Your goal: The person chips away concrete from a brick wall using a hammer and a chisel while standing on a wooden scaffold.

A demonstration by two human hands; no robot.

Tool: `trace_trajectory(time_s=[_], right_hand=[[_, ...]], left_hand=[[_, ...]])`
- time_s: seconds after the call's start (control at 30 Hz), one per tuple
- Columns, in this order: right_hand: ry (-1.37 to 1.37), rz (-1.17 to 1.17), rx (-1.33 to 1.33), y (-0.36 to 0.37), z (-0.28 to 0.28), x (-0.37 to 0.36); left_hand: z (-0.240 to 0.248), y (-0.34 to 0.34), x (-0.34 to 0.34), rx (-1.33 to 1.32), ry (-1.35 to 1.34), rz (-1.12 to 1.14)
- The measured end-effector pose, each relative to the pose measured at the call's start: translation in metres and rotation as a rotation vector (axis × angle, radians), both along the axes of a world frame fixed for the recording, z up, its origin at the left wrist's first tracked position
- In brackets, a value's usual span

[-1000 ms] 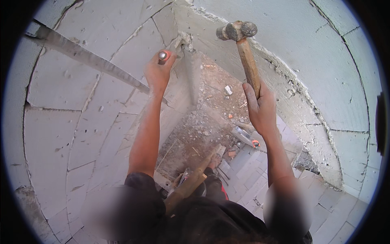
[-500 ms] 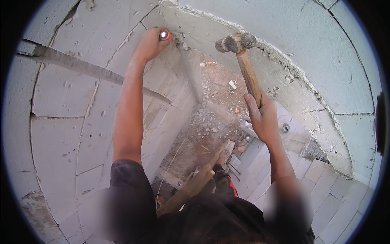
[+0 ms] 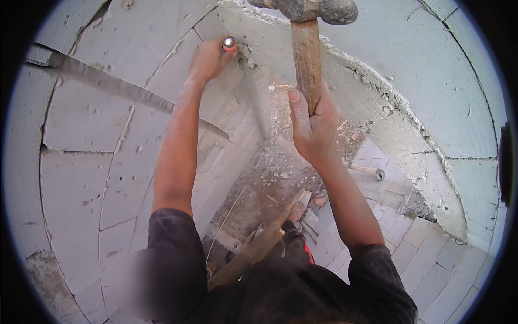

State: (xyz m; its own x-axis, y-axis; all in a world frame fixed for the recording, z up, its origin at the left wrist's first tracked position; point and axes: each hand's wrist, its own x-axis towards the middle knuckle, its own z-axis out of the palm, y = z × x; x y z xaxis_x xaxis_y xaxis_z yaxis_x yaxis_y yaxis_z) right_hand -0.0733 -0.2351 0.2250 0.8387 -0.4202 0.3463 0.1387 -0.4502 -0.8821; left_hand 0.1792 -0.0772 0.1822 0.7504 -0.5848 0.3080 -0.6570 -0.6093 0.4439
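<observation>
My left hand [image 3: 208, 63] is closed around the orange-red handle of a chisel [image 3: 229, 45], at the corner where two pale block walls meet. Its round metal striking end points toward me, and the blade is hidden. Crumbled, chipped masonry [image 3: 247, 55] lies just right of that fist. My right hand [image 3: 315, 128] grips the wooden shaft of a hammer [image 3: 306, 62], raised to the right of the chisel and apart from it. The hammer's heavy, worn metal head [image 3: 307, 7] is partly cut off by the top of the view.
A long groove [image 3: 118, 85] runs across the left block wall [image 3: 81, 124]. On the right is a ledge with a rough broken edge [image 3: 402, 101]. Below lie rubble [image 3: 272, 170], a pale tube [image 3: 367, 171] and a wooden plank [image 3: 251, 256] beside my foot [image 3: 295, 212].
My right hand has brought the hammer up and to the left, nearer to me, so it looks larger. My left hand keeps the chisel at the corner, with only a slight shift in view.
</observation>
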Motion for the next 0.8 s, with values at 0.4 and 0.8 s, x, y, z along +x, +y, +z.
trace_trajectory(time_s=[0.4,0.8], right_hand=[[-0.001,0.042,-0.011,0.010,-0.015,0.037],[0.293,-0.034,-0.085,-0.021,-0.071,-0.054]], left_hand=[[0.001,-0.008,0.005,0.041,-0.022,-0.011],[-0.100,0.011,-0.055,0.107,0.085,-0.018]])
